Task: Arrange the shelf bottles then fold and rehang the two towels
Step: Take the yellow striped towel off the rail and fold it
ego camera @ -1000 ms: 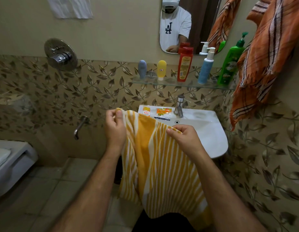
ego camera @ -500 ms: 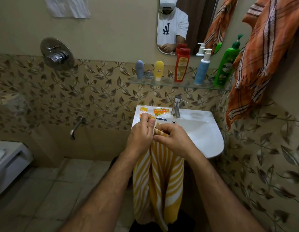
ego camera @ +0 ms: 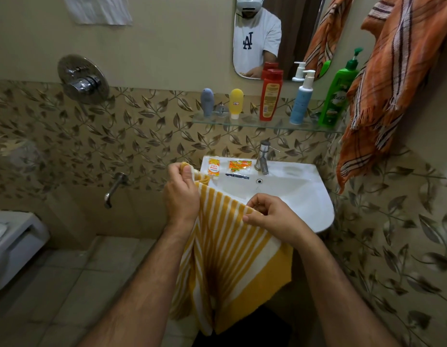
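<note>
Yellow striped towel [ego camera: 232, 259] | top edge pinched: left hand [ego camera: 181, 194], right hand [ego camera: 270, 216]

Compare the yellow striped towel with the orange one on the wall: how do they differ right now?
The yellow striped towel is gripped along its top edge by both hands, left hand and right hand; the orange towel hangs untouched. Yellow has white stripes; orange has dark plaid lines and a fringe. Neither is folded and rehung.
</note>
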{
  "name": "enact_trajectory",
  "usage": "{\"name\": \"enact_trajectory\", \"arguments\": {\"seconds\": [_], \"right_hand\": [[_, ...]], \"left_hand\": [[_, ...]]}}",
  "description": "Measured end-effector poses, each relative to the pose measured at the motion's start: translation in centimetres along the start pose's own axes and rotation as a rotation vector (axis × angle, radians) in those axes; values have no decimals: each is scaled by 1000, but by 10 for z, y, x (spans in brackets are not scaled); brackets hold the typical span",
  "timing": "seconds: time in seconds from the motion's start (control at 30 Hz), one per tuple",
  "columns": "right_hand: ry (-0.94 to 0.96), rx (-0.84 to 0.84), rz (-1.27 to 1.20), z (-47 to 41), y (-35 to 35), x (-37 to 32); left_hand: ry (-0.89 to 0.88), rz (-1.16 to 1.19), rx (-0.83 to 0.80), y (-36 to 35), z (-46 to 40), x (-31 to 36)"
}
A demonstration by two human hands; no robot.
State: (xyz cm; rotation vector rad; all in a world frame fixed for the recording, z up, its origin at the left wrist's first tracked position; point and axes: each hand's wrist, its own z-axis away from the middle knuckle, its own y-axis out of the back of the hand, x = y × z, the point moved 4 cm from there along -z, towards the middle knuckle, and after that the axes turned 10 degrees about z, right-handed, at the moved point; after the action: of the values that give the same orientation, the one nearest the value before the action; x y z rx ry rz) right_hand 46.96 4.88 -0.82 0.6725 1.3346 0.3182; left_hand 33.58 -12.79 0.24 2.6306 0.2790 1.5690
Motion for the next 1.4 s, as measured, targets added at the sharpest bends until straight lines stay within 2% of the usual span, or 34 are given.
{"name": "enact_trajectory", "arguments": {"seconds": [0.2,0.33,0.5,0.7,0.9,1.1,1.33,1.4], "right_hand": [[-65,78,257,-1,18,9],[-80,86,238,2,26,14],[-94,136,22,8,39,27],[-119,183,-514,12,35,24],[-63,229,-713,7,32,-10],[94,188,-795,15,38,-42],[124,-53,-757,14,21,-60],[150,-18,-656,14,20,-59]], "left_hand": [[6,-31,56,13,-14,3],[11,-14,87,21,-21,0],[55,-3,125,31,-27,-5],[87,23,123,32,-28,-9],[47,46,123,24,-25,-13],[18,138,61,27,-22,-3],[171,375,-207,-8,1,18],[221,445,-263,-16,10,23]]}}
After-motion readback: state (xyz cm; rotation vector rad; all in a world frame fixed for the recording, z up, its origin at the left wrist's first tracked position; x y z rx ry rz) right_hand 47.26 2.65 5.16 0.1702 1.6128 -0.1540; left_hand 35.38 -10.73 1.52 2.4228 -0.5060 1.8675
